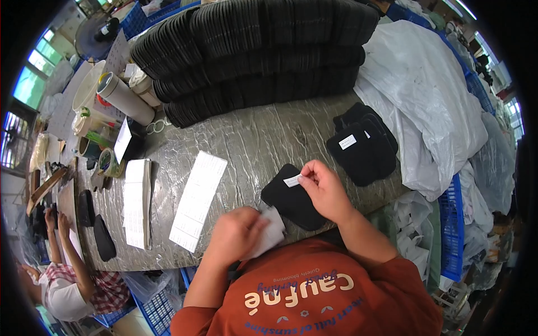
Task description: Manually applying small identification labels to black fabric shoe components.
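A black fabric pad (295,203) with rounded corners lies at the table's near edge, in front of me. My right hand (323,187) pinches a small white printed label (292,181) between thumb and finger at the pad's upper part. Whether the label is stuck down there, I cannot tell. Left of the pad, my left hand (240,231) is closed on a crumpled white paper sheet (271,231), its fingers somewhat blurred. Farther right lies a pile of similar black pads (358,162); the top one bears a white label (347,142).
A printed label sheet (197,203) and a stack of sheets (136,204) lie on the left. Tall rows of black pads (258,61) line the back. A white tumbler (124,96) stands far left, white plastic sheeting (414,95) right. A co-worker (67,280) works at left.
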### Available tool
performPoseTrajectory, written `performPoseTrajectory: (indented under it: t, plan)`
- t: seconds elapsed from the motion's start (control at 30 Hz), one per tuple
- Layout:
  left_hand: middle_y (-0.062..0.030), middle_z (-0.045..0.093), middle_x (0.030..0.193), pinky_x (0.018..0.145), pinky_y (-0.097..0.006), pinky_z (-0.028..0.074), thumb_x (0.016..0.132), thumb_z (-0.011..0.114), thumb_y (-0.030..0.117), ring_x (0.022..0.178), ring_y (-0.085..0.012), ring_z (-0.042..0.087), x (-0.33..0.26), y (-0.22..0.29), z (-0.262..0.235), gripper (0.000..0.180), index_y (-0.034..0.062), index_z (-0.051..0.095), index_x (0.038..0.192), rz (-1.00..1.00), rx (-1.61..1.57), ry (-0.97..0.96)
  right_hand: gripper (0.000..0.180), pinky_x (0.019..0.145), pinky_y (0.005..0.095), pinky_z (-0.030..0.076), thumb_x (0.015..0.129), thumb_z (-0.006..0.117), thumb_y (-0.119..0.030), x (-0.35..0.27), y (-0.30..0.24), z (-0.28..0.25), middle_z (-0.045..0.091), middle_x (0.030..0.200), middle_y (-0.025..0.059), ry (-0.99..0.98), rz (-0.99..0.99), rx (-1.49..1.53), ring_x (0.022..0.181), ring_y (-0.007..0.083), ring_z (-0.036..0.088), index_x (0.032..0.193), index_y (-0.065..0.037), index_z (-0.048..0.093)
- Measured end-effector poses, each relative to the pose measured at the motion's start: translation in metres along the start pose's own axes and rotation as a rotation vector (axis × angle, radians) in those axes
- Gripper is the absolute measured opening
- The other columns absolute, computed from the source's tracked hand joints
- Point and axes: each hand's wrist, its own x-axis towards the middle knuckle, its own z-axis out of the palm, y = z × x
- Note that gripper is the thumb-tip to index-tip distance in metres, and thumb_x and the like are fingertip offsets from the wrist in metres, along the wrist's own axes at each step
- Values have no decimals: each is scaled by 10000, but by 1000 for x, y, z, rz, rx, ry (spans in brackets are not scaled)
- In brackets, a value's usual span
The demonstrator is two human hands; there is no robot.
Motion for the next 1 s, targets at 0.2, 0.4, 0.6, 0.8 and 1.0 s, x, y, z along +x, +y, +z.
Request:
performPoseTrajectory:
  t: [0.2, 0.4, 0.6, 0.8, 1.0]
  plan:
    - [-173, 618, 1189, 936, -421, 477, 776, 716, 103, 1155, -344, 559, 6, 3, 21, 170, -7, 586, 777, 306, 129, -34, 86, 623, 281, 493, 862, 660, -71, 6, 24, 12, 660, 755, 72, -37, 131, -19, 659, 126, 612, 881, 7, 630]
    - [-188, 603, 1227, 996, -425, 456, 779, 713, 107, 1203, -361, 535, 6, -2, 24, 190, -24, 577, 796, 283, 141, -84, 108, 615, 285, 502, 848, 678, -114, 7, 29, 18, 688, 751, 88, -36, 145, -91, 650, 137, 639, 858, -7, 663]
    - [-188, 589, 1248, 1005, -426, 450, 785, 704, 109, 1208, -361, 529, 6, -2, 26, 182, -26, 584, 811, 280, 154, -93, 121, 629, 311, 513, 840, 683, -131, 8, 30, 19, 692, 766, 109, -33, 120, -153, 672, 192, 667, 853, -12, 667]
    - [-183, 563, 1301, 964, -424, 440, 801, 668, 136, 1105, -325, 559, 13, 3, 28, 178, -25, 597, 828, 309, 237, -95, 116, 635, 328, 517, 824, 698, -121, 10, 36, 19, 692, 760, 111, -40, 120, -156, 678, 213, 672, 864, -18, 661]
    - [-177, 562, 1311, 972, -428, 407, 803, 643, 134, 1060, -306, 563, 16, 5, 29, 159, -18, 601, 825, 309, 264, -108, 275, 614, 350, 508, 784, 741, -117, 12, 25, 18, 676, 725, 106, 38, 155, -216, 668, 231, 670, 988, -45, 571]
